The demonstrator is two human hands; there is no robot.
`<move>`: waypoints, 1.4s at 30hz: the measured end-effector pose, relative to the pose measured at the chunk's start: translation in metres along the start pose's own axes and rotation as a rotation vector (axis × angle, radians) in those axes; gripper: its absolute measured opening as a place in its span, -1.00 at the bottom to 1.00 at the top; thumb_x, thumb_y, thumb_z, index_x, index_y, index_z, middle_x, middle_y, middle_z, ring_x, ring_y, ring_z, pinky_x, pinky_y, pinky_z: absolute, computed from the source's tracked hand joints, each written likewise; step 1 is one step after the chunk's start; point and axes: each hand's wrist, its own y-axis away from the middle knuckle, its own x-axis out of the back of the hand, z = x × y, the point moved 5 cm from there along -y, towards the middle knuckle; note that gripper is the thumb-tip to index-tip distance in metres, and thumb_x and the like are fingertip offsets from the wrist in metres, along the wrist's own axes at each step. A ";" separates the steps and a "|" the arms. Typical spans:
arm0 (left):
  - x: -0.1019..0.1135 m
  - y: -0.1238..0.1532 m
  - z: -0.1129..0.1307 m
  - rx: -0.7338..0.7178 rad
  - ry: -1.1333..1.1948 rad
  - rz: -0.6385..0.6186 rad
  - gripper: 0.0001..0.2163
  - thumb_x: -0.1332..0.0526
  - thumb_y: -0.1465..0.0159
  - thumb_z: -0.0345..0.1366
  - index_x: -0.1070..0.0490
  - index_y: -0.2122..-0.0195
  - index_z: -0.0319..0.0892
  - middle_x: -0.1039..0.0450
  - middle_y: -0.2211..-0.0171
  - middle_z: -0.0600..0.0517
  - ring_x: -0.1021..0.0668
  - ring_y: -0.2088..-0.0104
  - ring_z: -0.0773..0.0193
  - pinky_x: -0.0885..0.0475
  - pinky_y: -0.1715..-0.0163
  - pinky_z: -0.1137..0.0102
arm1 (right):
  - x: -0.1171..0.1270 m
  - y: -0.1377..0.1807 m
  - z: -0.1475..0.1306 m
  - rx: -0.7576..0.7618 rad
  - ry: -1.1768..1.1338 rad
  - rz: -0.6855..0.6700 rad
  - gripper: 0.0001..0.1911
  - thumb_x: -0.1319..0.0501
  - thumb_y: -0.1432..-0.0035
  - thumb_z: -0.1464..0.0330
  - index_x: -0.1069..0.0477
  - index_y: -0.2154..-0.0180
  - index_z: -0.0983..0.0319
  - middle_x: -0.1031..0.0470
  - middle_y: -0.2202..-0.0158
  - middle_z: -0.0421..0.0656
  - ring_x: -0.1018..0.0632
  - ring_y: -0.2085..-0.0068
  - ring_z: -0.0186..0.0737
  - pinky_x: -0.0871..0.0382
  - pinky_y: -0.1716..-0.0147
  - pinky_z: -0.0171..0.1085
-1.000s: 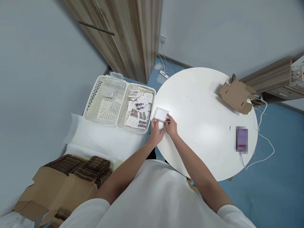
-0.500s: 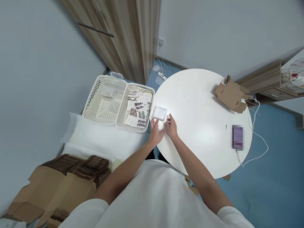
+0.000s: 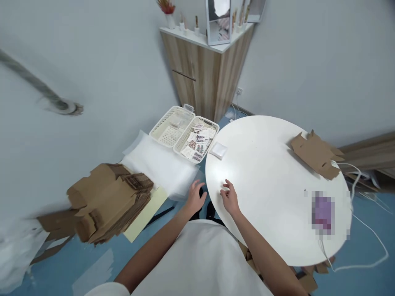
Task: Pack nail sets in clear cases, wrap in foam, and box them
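Observation:
A small white wrapped packet (image 3: 219, 150) lies at the left edge of the round white table (image 3: 262, 193), apart from both hands. My left hand (image 3: 196, 197) hovers just off the table's left edge, fingers apart and nothing in them. Over the tabletop, my right hand (image 3: 230, 198) is held with loosely curled, parted fingers, also without anything in it. Beyond my left hand stands a white basket (image 3: 178, 153) filled with cards of press-on nails (image 3: 200, 139). Beside it is a second white basket (image 3: 153, 130) with clear plastic boxes inside.
A brown cardboard box (image 3: 316, 154) sits unfolded at the table's right. A blurred purple object (image 3: 323, 211) with a white cable is nearer me. Stacked flat cardboard (image 3: 108, 201) and white sheets (image 3: 163, 168) are on the left. A wooden cabinet (image 3: 203, 70) fills the corner.
My view has turned left and up, bringing the cabinet top into sight. Both hands have drawn back from the white packet, which stays on the table.

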 end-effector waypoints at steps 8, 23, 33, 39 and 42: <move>0.053 0.070 -0.052 0.170 0.081 -0.014 -0.66 -0.10 -0.14 -0.16 -0.31 0.07 -0.11 -0.36 0.09 -0.10 -0.43 0.10 0.11 -0.34 0.13 0.25 | -0.059 0.016 -0.025 0.158 0.107 -0.330 -0.49 -0.01 -0.07 0.28 -0.07 -0.09 0.20 -0.33 0.14 -0.06 -0.42 0.45 -0.31 -0.39 0.41 -0.22; 0.192 0.131 -0.164 0.383 -0.286 0.357 -0.70 -0.12 -0.10 -0.25 -0.32 0.12 -0.14 -0.31 0.09 -0.14 -0.33 0.02 0.02 -0.22 0.07 0.19 | -0.290 0.056 -0.168 0.810 0.558 -0.690 -0.69 -0.09 -0.04 0.43 -0.33 0.11 0.22 -0.38 0.18 -0.07 -0.41 0.16 -0.20 -0.27 0.14 -0.22; 0.205 0.152 -0.214 0.408 -0.242 0.320 -0.68 -0.15 -0.08 -0.25 -0.29 0.11 -0.13 -0.16 -0.04 -0.17 -0.17 -0.10 -0.04 -0.13 0.01 0.09 | -0.368 0.069 -0.158 0.721 0.855 -0.582 -0.61 -0.17 0.02 0.33 -0.34 0.09 0.25 -0.12 -0.13 0.05 -0.16 -0.13 0.09 -0.14 0.01 -0.02; 0.212 0.153 -0.218 0.422 -0.290 0.287 -0.66 -0.09 -0.13 -0.26 -0.22 0.04 -0.18 -0.20 -0.01 -0.15 -0.25 -0.03 0.00 -0.23 0.08 0.17 | -0.361 0.042 -0.168 0.698 0.723 -0.487 -0.59 0.00 0.02 0.55 -0.32 0.09 0.26 -0.36 0.03 -0.03 -0.34 -0.03 -0.14 -0.22 0.03 -0.18; 0.215 0.151 -0.217 0.425 -0.326 0.255 -0.68 -0.06 -0.16 -0.28 -0.23 0.05 -0.20 -0.25 0.03 -0.14 -0.30 0.02 0.06 -0.26 0.12 0.24 | -0.353 0.032 -0.172 0.599 0.622 -0.391 -0.69 0.01 0.02 0.51 -0.37 0.23 0.22 -0.45 0.19 -0.08 -0.46 0.15 -0.15 -0.30 0.16 -0.19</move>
